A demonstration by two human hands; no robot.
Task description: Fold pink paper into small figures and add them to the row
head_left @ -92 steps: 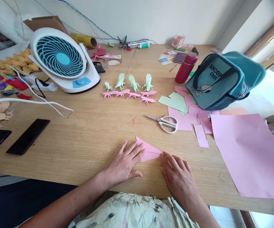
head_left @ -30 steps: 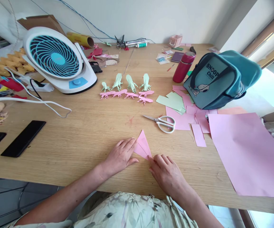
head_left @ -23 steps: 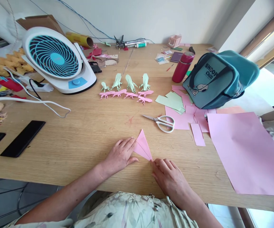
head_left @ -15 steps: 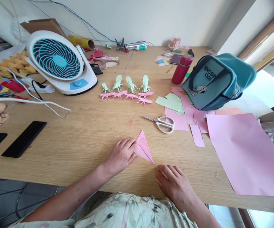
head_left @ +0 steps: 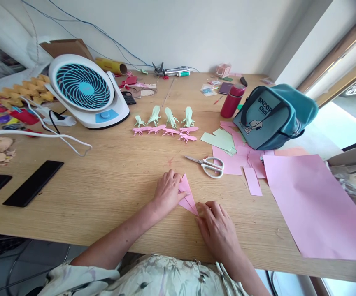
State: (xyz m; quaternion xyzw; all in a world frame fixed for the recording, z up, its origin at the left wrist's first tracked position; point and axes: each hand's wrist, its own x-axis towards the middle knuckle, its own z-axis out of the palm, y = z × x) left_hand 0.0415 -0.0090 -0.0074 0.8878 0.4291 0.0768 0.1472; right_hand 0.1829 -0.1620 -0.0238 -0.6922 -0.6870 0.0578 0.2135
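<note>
A folded pink paper triangle lies on the wooden table, crease lines showing on its upper face. On its left side rests my left hand, thumb across the paper and the other fingers along the left edge, closed on it. My right hand is at the lower right point, thumb and forefinger pinched together there with the other fingers curled. Beyond the paper lie white-handled scissors, apart from both hands. Folded pink paper insects and green paper insects stand in rows farther back.
Pink sheets, green paper strips and a large pink sheet lie right. A teal bag and red bottle stand behind them. Left are a white fan, a white cable and two black phones.
The paper triangle has turned since the oldest frame. My left hand has shifted up with its thumb now over the paper. My right hand left the lower point and has returned to it.
</note>
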